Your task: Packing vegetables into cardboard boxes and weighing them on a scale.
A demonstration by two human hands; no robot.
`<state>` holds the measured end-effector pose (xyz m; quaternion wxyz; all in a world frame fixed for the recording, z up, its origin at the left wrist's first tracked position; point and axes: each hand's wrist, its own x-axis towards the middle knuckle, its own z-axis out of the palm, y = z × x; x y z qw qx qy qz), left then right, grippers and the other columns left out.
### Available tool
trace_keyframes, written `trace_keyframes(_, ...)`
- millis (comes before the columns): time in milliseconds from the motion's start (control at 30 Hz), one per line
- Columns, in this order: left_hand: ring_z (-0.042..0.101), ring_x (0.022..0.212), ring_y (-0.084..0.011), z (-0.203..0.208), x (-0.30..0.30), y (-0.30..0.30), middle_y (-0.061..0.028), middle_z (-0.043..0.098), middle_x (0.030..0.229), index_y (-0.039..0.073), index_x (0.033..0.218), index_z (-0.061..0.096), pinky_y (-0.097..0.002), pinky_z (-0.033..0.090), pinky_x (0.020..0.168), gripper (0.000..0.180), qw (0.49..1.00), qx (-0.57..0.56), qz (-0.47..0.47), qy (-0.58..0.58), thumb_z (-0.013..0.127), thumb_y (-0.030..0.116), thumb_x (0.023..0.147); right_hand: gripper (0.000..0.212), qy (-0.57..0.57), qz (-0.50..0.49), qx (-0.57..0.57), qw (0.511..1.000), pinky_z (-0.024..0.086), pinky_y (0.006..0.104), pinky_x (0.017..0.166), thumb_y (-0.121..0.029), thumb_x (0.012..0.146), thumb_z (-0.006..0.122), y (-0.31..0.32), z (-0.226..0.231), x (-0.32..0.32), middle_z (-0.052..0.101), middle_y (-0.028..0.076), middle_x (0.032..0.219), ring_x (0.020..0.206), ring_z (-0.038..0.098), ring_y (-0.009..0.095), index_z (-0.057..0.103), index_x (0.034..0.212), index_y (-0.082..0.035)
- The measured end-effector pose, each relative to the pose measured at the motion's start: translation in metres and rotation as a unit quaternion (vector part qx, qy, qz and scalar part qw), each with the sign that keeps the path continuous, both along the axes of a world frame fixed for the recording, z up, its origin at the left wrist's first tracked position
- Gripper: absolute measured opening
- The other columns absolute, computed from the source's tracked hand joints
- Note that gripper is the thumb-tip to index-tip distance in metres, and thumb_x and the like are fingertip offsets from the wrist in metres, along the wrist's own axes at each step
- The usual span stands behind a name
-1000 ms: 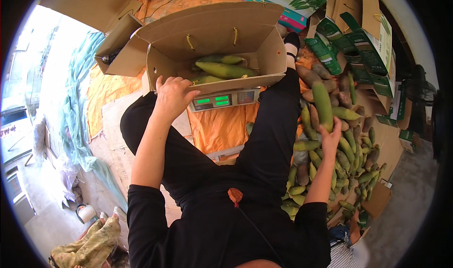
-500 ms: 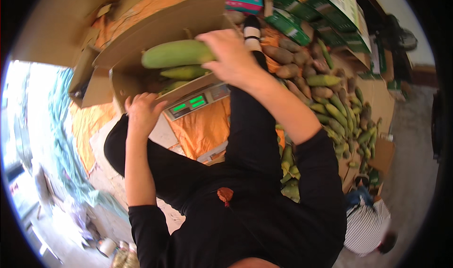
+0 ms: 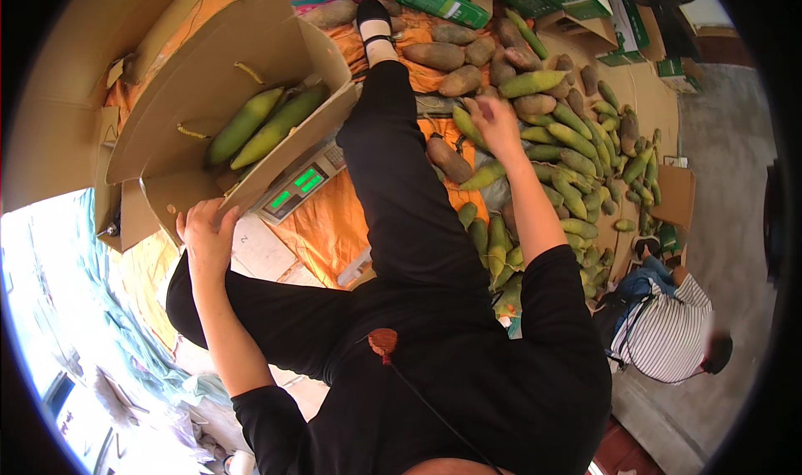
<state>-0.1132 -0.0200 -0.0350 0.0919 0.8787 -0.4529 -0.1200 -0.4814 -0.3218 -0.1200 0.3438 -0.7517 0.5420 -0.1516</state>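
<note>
My left hand grips the near edge of an open cardboard box, fingers curled over its rim. Inside lie long green radishes; the box's near wall hides part of them. The box rests on a digital scale with green lit displays. Out to the right, my right hand hovers over a heap of green radishes, its slightly blurred fingers apart and nothing visible in them. A green radish lies right beside those fingers.
Brownish, soil-covered roots lie beyond the heap, on an orange sheet. Green printed cartons stand at the back. My outstretched leg lies between box and heap. At the lower right is another person in a striped top.
The large green radish my right hand held over the box now lies in it, released. That hand has swung right to the heap. My left hand stays on the box edge; the view has turned right.
</note>
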Motion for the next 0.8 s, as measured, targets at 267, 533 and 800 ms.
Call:
trace_keyframes(267, 0.058, 0.085, -0.0296, -0.004, 0.003, -0.007, -0.0123, 0.064, 0.084, 0.003, 0.089, 0.066, -0.0416, 0.037, 0.094, 0.021, 0.997, -0.068, -0.001, 0.028, 0.064, 0.023, 0.083, 0.038, 0.192, -0.106, 0.126, 0.967, 0.049, 0.0357, 0.082, -0.009, 0.075, 0.068, 0.095, -0.139, -0.151, 0.066, 0.017, 0.101, 0.096, 0.064, 0.029, 0.059, 0.112, -0.002)
trace_keyframes(533, 0.058, 0.082, -0.0300, -0.001, 0.003, -0.002, -0.0116, 0.064, 0.081, 0.002, 0.086, 0.067, -0.0393, 0.042, 0.085, 0.020, 0.993, -0.115, 0.030, 0.023, 0.065, 0.021, 0.082, 0.048, 0.363, -0.011, 0.129, 0.923, 0.046, 0.0424, 0.090, -0.019, 0.075, 0.072, 0.102, -0.138, -0.100, 0.055, 0.012, 0.120, 0.112, 0.051, 0.031, 0.055, 0.119, -0.010)
trace_keyframes(800, 0.059, 0.090, -0.0275, 0.000, 0.003, -0.005, -0.0096, 0.065, 0.087, 0.004, 0.086, 0.066, -0.0444, 0.033, 0.100, 0.020, 0.995, -0.093, 0.023, 0.019, 0.063, 0.024, 0.084, 0.068, 0.389, 0.058, 0.066, 0.917, 0.042, 0.0461, 0.093, -0.016, 0.070, 0.075, 0.059, -0.145, -0.052, 0.048, 0.007, 0.126, 0.120, 0.043, 0.028, 0.044, 0.130, -0.017)
